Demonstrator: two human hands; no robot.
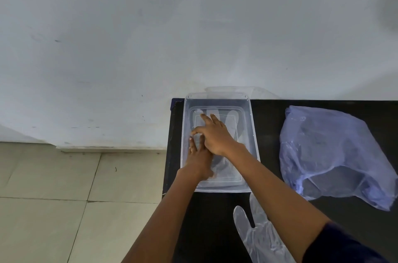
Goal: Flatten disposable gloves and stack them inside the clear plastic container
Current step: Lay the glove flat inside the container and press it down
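Clear plastic container on black worktop | left hand, right hand flat, spread, pressing glove inside | spare glove near edge

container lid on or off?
Off. The clear plastic container is open-topped; both the left hand and right hand reach inside it.

Container walls hem both hands; bag blocks right.
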